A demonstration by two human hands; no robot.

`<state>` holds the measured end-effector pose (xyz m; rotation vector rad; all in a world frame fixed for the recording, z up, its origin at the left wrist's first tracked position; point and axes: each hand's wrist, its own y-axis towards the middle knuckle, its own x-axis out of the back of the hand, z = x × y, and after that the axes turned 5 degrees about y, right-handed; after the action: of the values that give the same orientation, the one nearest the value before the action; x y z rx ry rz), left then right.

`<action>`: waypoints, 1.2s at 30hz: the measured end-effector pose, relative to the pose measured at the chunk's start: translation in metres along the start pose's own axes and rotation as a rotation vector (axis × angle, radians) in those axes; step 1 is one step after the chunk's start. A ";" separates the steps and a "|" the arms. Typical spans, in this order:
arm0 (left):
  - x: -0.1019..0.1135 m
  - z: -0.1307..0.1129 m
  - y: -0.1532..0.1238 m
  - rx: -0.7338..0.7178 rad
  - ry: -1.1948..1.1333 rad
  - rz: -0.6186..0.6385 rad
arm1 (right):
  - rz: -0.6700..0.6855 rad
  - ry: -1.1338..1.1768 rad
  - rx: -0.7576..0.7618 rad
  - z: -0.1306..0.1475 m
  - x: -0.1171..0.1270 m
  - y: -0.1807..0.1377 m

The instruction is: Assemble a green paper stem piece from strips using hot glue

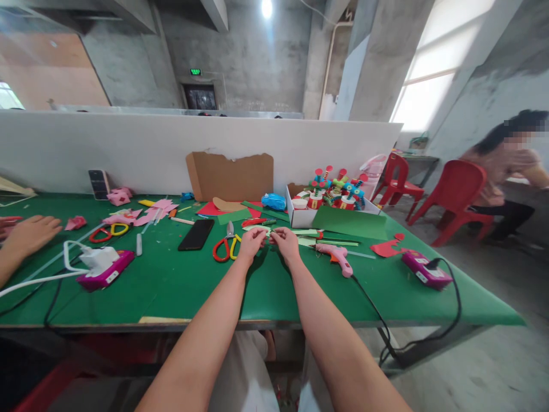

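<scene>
My left hand and my right hand meet over the green table, fingers pinched together around a small thin piece that I cannot make out. Red-and-yellow scissors lie just left of my left hand. A pink glue gun rests to the right of my right hand, its black cord running off the table edge. Green paper strips lie just beyond my hands.
A black phone lies left of the scissors. A white box holds colourful craft figures. Purple power strips sit at both sides. Another person's hand rests far left. Red chairs and a seated person are right.
</scene>
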<state>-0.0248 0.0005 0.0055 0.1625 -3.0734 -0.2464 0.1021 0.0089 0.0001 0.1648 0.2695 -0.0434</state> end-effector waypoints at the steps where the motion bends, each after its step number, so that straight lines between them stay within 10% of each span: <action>1: 0.000 0.000 0.000 -0.012 0.002 0.001 | 0.006 0.026 -0.017 -0.001 0.000 0.000; 10: 0.015 -0.027 -0.007 -0.142 0.608 -0.210 | 0.000 0.176 -0.118 -0.006 0.001 0.002; 17: 0.060 -0.044 -0.028 0.201 1.419 -0.032 | -0.029 0.397 -0.226 -0.001 -0.001 0.001; 30: 0.103 -0.045 -0.048 0.207 1.117 -0.107 | -0.012 0.656 -0.392 0.002 0.005 0.005; 36: 0.076 -0.048 -0.056 0.070 0.846 -0.066 | -0.113 0.655 -0.398 0.001 0.004 0.007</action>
<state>-0.0913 -0.0705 0.0472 0.2831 -2.2376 -0.0458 0.1066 0.0159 0.0009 -0.2410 0.9318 -0.0460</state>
